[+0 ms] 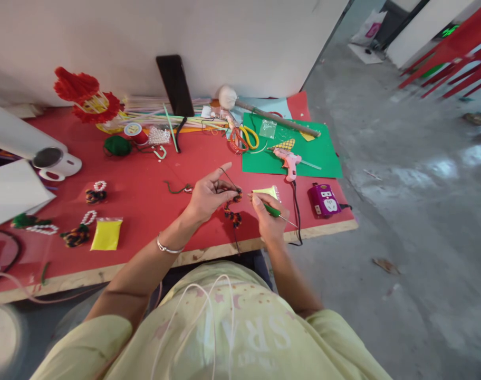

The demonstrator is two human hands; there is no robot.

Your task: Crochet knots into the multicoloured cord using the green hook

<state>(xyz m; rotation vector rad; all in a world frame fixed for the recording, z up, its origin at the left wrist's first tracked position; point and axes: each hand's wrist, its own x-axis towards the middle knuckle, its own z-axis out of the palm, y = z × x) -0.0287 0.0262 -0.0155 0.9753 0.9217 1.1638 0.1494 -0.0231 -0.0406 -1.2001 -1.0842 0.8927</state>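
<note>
Head view, white beads in clear packet, right hand holding tool

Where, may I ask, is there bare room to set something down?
Red tabletop is bare between yellow packet and left hand; so is the front-right corner of the green sheet, past the glue stick. The back, around phone and scissors, is crowded.

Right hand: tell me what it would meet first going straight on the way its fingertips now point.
The right hand would probably meet the multicoloured yarn piece pinched in the left hand first. Depth is unclear in this one view, so it might pass slightly above or below.
</note>
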